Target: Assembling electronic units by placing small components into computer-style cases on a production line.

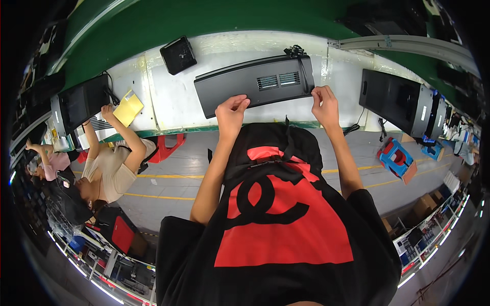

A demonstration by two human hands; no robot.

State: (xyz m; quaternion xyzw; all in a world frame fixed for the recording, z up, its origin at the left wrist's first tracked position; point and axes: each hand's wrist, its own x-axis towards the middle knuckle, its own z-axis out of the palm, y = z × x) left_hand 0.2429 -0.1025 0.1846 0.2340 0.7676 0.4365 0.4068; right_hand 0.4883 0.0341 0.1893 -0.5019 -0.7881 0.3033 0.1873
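A long dark grey appliance housing (pixel 229 86) lies on the white-covered workbench in front of me, with two slotted vents (pixel 278 81) right of its middle. A black cable (pixel 296 51) is bundled at its far right edge, and one strand runs down over the right end. My left hand (pixel 231 113) is closed in a pinch at the near edge, left of the vents. At the near right corner, my right hand (pixel 325 107) is also pinched, its fingertips touching or very close to the housing. Whatever lies between the fingers of either hand is too small to make out.
A small black tray-like box (pixel 178 55) sits at the far left. Another black appliance (pixel 390 99) with cables stands to the right. On the left, a co-worker (pixel 115 158) reaches toward a black unit (pixel 84 102) beside a yellow sheet (pixel 127 108). A blue stool (pixel 396 157) is on the floor.
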